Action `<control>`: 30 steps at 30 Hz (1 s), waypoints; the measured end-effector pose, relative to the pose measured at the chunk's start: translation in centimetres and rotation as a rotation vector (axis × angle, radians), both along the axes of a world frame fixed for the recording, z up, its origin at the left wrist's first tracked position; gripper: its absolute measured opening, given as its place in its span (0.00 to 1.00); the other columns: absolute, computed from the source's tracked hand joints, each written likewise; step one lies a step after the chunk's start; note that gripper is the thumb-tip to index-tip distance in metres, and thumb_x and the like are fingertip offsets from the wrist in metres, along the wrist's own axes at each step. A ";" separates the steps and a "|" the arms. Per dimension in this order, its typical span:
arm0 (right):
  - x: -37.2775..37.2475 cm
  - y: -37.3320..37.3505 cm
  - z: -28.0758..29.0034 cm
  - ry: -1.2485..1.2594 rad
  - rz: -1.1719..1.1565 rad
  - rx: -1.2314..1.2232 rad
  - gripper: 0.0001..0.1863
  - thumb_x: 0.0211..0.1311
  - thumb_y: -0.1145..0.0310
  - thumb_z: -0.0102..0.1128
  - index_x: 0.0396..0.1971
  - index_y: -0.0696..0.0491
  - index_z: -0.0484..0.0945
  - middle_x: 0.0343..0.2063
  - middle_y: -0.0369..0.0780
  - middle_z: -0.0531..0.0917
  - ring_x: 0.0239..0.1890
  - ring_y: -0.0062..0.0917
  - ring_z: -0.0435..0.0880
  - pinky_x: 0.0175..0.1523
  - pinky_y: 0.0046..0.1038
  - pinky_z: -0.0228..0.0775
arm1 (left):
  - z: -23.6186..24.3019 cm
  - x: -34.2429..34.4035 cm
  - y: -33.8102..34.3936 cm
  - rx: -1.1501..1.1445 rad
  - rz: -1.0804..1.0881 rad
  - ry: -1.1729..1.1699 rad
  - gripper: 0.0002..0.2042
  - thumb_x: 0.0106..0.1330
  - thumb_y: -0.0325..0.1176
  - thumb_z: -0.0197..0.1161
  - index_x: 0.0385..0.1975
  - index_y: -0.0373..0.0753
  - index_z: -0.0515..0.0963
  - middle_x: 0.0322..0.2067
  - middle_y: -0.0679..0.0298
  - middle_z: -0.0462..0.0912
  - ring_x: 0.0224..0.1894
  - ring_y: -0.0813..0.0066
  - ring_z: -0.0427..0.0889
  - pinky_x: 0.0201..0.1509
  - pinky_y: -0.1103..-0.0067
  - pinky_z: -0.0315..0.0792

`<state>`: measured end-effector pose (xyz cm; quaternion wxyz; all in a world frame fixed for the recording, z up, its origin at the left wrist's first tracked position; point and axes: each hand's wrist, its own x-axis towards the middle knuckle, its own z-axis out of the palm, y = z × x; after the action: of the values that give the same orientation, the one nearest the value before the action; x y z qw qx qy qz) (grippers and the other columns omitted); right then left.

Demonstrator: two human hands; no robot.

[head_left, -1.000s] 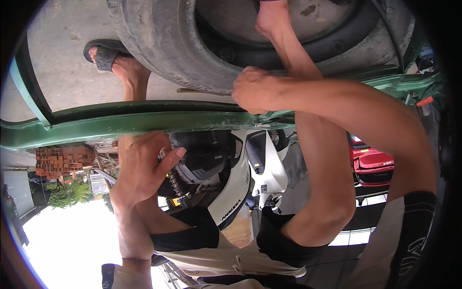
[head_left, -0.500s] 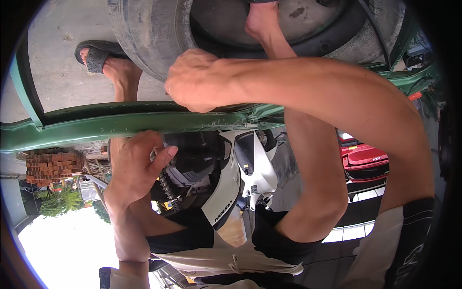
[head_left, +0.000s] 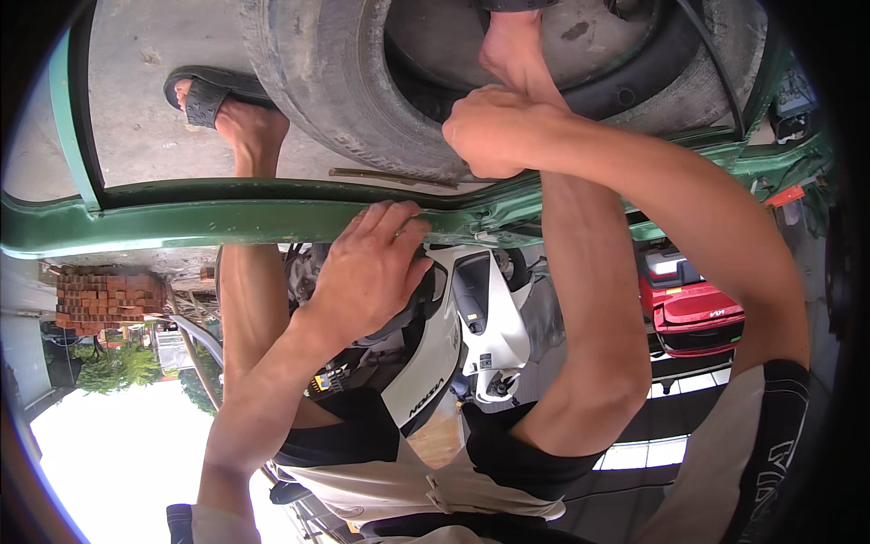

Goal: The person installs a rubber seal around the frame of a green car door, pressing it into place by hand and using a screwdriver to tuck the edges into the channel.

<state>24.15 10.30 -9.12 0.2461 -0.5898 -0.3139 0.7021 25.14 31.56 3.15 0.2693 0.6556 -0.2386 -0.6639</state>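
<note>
My left hand point(head_left: 367, 272) lies over the near edge of a green metal frame point(head_left: 236, 222), its fingertips on the painted rail and slightly bent, holding nothing visible. Beyond the rail my right hand point(head_left: 498, 131) is closed in a fist in front of a worn tyre point(head_left: 317, 82). Whatever that fist may hold is hidden. The tyre lies on the floor, with a black inner tube point(head_left: 589, 113) showing inside its ring. A thin brown strip point(head_left: 385, 177) lies between the tyre and the rail.
My left foot wears a dark sandal point(head_left: 208, 102); the other foot is inside the tyre ring. A white and black scooter point(head_left: 489, 340) stands behind my legs. A red car point(head_left: 693, 313), stacked bricks point(head_left: 109, 299) and a dark hose point(head_left: 716, 63) are also around.
My left hand has moved up and right onto the green rail. The right fist has shifted right, away from the tyre's outer side, uncovering the thin strip.
</note>
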 end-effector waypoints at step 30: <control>-8.2 -18.3 -5.2 -0.276 -1.241 -0.514 0.19 0.57 0.77 0.64 0.49 0.59 0.72 0.37 0.43 0.81 0.36 0.34 0.80 0.46 0.31 0.70 | -3.9 -5.0 -1.0 -0.550 -0.812 0.080 0.17 0.68 0.42 0.58 0.35 0.29 0.81 0.59 0.36 0.75 0.65 0.39 0.70 0.74 0.53 0.59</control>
<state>15.91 -7.97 -14.35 0.4127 -0.7844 0.2305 0.4016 20.17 30.54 -0.78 0.1608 0.3886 -0.6307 -0.6522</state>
